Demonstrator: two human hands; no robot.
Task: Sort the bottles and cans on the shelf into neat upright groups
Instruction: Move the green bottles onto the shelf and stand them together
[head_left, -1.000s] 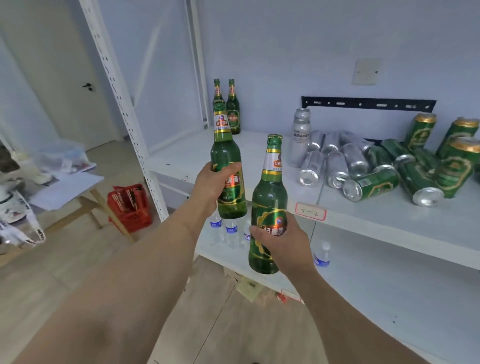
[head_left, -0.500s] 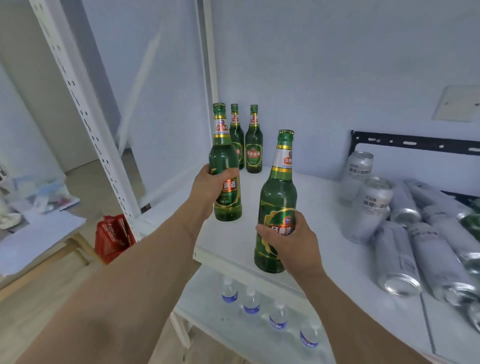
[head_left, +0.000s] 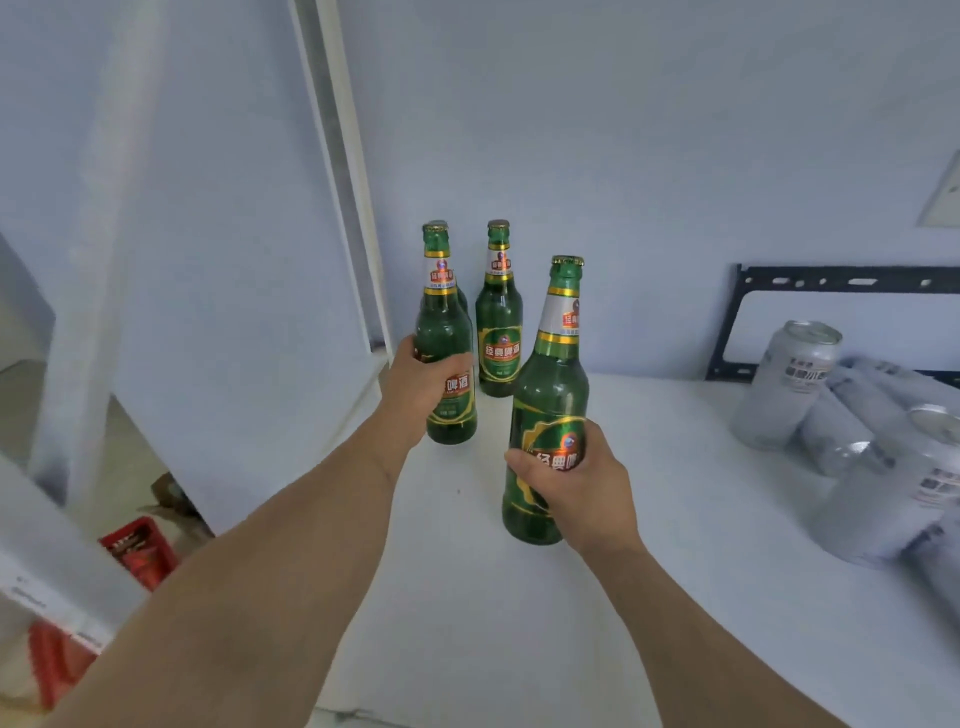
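Note:
My left hand grips a green beer bottle upright by its body, low over the white shelf near the back left corner. My right hand grips a second green bottle upright, nearer to me and to the right. Behind them a green bottle stands against the wall; another one is almost hidden behind the left-hand bottle. Silver cans are at the right, one upright and several lying on their sides.
A white shelf post rises at the back left corner. A black metal bracket is fixed to the wall behind the cans. A red crate sits on the floor below left.
Both hands have carried their bottles forward over the shelf towards the two bottles in the back left corner. The view has closed in on the shelf.

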